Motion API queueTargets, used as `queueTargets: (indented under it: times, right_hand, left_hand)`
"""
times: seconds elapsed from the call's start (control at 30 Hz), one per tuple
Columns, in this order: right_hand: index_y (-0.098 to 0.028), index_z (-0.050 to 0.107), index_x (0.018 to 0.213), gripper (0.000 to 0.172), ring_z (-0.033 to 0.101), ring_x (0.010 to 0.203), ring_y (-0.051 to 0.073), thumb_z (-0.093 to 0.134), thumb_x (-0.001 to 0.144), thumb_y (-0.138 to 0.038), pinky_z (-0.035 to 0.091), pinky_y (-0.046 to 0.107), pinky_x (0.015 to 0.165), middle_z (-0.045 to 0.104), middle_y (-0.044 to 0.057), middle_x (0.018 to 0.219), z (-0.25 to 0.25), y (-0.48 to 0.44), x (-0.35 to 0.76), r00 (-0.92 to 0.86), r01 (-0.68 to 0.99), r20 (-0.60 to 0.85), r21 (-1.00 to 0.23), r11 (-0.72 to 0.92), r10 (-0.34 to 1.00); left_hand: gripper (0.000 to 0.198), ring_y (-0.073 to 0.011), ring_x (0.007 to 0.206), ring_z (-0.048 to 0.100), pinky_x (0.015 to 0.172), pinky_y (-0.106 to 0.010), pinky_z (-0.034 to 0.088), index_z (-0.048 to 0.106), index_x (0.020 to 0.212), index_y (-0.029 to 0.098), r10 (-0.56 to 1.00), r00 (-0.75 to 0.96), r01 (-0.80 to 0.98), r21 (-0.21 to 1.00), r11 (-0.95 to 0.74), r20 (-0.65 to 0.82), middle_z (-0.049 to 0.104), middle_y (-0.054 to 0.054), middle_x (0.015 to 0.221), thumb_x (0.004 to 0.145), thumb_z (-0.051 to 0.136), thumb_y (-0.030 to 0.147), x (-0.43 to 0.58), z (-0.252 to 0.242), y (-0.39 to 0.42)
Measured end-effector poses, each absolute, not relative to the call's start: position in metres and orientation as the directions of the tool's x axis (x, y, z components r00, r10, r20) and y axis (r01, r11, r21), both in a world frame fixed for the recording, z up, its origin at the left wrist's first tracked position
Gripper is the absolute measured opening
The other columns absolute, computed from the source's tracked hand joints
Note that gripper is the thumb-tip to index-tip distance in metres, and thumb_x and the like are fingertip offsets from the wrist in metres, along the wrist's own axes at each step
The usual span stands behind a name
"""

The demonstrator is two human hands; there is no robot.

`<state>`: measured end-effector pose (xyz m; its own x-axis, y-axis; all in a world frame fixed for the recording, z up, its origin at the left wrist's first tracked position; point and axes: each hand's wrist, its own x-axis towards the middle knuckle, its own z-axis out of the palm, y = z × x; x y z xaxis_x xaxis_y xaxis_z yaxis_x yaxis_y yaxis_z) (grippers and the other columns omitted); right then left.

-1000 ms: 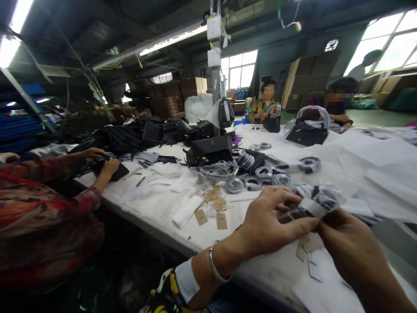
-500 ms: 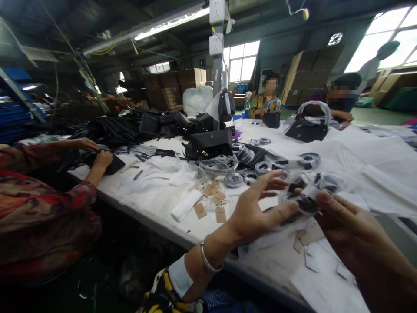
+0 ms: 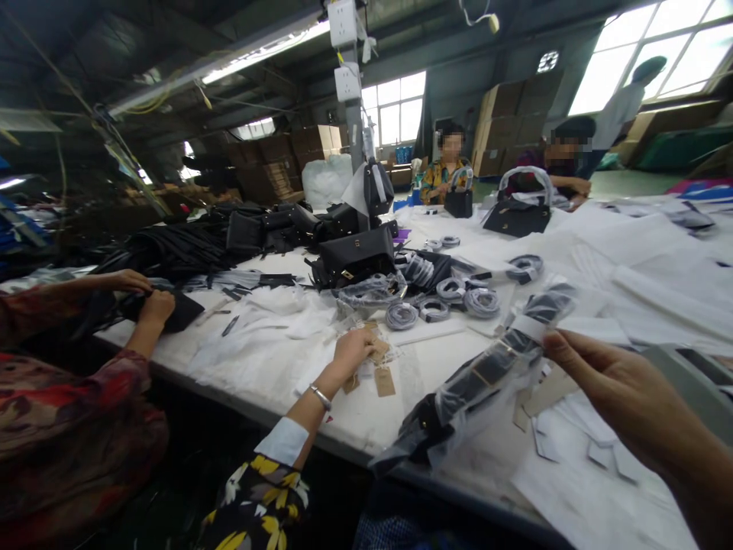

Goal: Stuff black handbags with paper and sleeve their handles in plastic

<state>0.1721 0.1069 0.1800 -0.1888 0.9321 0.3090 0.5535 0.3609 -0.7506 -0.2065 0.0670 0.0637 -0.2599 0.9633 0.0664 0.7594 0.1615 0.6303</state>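
My right hand (image 3: pixel 615 393) pinches a white paper band on a black strap wrapped in clear plastic (image 3: pixel 486 374). The strap hangs unrolled, down and to the left over the table's near edge. My left hand (image 3: pixel 350 353) is stretched out to the left and rests on a small pile of brown paper tags (image 3: pixel 379 359) on the white table (image 3: pixel 401 412). Its fingers curl down onto the tags; whether they grip one is hidden. A silver bracelet sits on that wrist.
Coiled wrapped straps (image 3: pixel 452 299) and black handbags (image 3: pixel 355 256) lie mid-table. White paper tags (image 3: pixel 573 451) lie below my right hand. A person in a red patterned sleeve (image 3: pixel 69 412) handles a black piece at left. Two more people sit at the far side.
The coiled strap has come unrolled and now hangs long from my right hand. My left hand let go of it and reached left to the brown tags.
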Motion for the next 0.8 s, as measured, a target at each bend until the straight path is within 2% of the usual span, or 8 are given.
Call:
queueTargets:
  times: [0.1,0.2,0.27,0.33,0.43,0.53,0.67,0.8]
  right_hand:
    - [-0.031,0.079,0.103,0.054,0.072,0.084,0.038,0.055,0.078,-0.072,0.053,0.045,0.068,0.078,0.009,0.087,0.183,0.099,0.186,-0.115,0.805,0.318,-0.526,0.276,0.941]
    - [-0.032,0.076,0.111,0.054,0.071,0.069,0.031,0.051,0.083,-0.071,0.050,0.039,0.059,0.078,0.007,0.086,0.191,0.080,0.184,0.033,0.842,0.574,-0.457,0.287,0.819]
    - [-0.030,0.075,0.109,0.045,0.073,0.081,0.027,0.052,0.089,-0.063,0.052,0.035,0.067,0.077,0.005,0.097,0.198,0.068,0.175,0.029,0.767,0.707,-0.469,0.438,0.707]
    - [-0.029,0.076,0.104,0.033,0.073,0.090,0.024,0.057,0.091,-0.054,0.054,0.031,0.076,0.077,0.002,0.100,0.203,0.061,0.165,-0.056,0.639,0.747,-0.483,0.599,0.663]
    - [-0.029,0.075,0.100,0.022,0.073,0.086,0.020,0.063,0.090,-0.044,0.056,0.028,0.081,0.077,-0.001,0.095,0.212,0.061,0.151,-0.201,0.427,0.729,-0.536,0.728,0.655]
    - [-0.029,0.074,0.104,0.020,0.073,0.090,0.020,0.064,0.091,-0.040,0.057,0.030,0.086,0.076,0.000,0.101,0.222,0.067,0.136,-0.314,0.280,0.650,-0.633,0.721,0.692]
    - [-0.027,0.064,0.127,0.036,0.068,0.106,0.022,0.062,0.092,-0.035,0.056,0.037,0.093,0.068,0.005,0.125,0.232,0.082,0.108,-0.432,0.084,0.606,-0.710,0.699,0.668]
    - [-0.028,0.044,0.146,0.070,0.046,0.136,0.026,0.072,0.082,-0.031,0.045,0.045,0.109,0.047,0.009,0.150,0.228,0.097,0.080,-0.568,-0.120,0.551,-0.790,0.601,0.611]
  left_hand:
    - [0.024,-0.0195,0.091,0.065,0.088,-0.041,0.053,0.066,0.093,0.014,0.958,-0.271,0.731,0.668,0.142,0.093,0.068,-0.005,0.096,0.093,0.063,0.038,-0.219,0.087,0.076]
    - [0.027,-0.0184,0.086,0.066,0.084,-0.037,0.052,0.068,0.090,0.014,0.952,-0.260,0.670,0.740,0.056,0.164,0.071,-0.004,0.090,0.094,0.060,0.040,-0.229,0.121,0.087]
    - [0.029,-0.0184,0.081,0.066,0.080,-0.033,0.051,0.069,0.083,0.014,0.950,-0.239,0.633,0.774,-0.005,0.202,0.072,-0.005,0.083,0.089,0.065,0.042,-0.230,0.143,0.092]
    - [0.031,-0.0189,0.075,0.064,0.076,-0.030,0.050,0.069,0.072,0.015,0.948,-0.216,0.602,0.796,-0.059,0.234,0.071,-0.005,0.073,0.078,0.074,0.045,-0.229,0.166,0.095]
    - [0.040,-0.0193,0.074,0.064,0.076,-0.030,0.050,0.069,0.076,0.015,0.936,-0.188,0.522,0.838,-0.163,0.299,0.072,-0.006,0.075,0.074,0.075,0.054,-0.220,0.202,0.093]
    - [0.046,-0.0187,0.076,0.066,0.078,-0.031,0.051,0.066,0.086,0.015,0.921,-0.150,0.412,0.869,-0.273,0.360,0.072,-0.006,0.081,0.079,0.069,0.060,-0.202,0.237,0.084]
    - [0.040,-0.0160,0.074,0.066,0.076,-0.028,0.051,0.065,0.087,0.015,0.918,-0.060,0.319,0.879,-0.355,0.392,0.070,-0.004,0.078,0.083,0.070,0.054,-0.168,0.272,0.067]
    - [0.031,-0.0133,0.074,0.066,0.076,-0.024,0.050,0.067,0.091,0.016,0.918,0.037,0.198,0.898,-0.394,0.395,0.070,-0.003,0.078,0.087,0.070,0.046,-0.135,0.288,0.050]
